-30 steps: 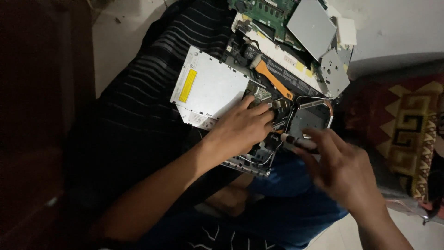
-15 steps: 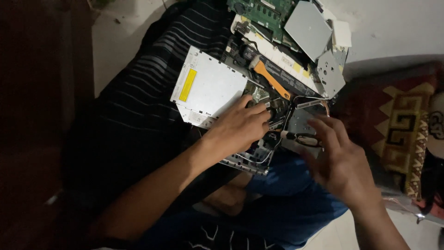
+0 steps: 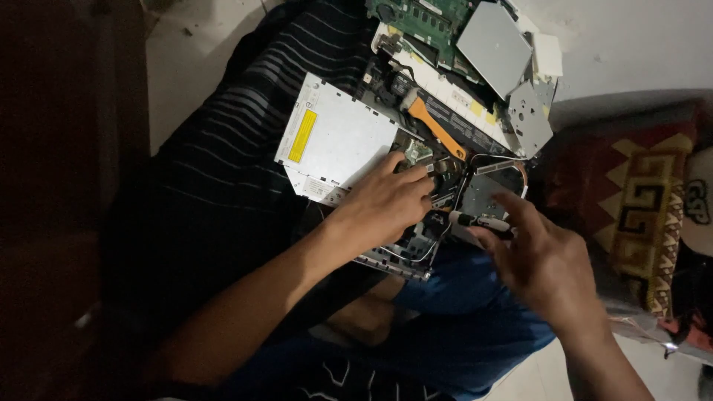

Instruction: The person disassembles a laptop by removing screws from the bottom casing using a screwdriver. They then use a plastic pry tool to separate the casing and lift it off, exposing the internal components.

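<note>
The opened laptop chassis rests on the person's lap. The left hand lies flat on its middle, fingers spread, gripping nothing. The right hand pinches a small screwdriver at the chassis's right edge (long axis pointing left, toward the left hand). A silver optical drive lies on the chassis's upper left.

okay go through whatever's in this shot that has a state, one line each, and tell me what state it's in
Laptop chassis: opened up, insides exposed, resting on the lap.
Optical drive: out of its bay, lying flat, label up.
Circuit board: bare, uncovered.
Left hand: pressed flat on the chassis, holding nothing.
Right hand: grip closed on a small screwdriver, tip towards the chassis.
</note>
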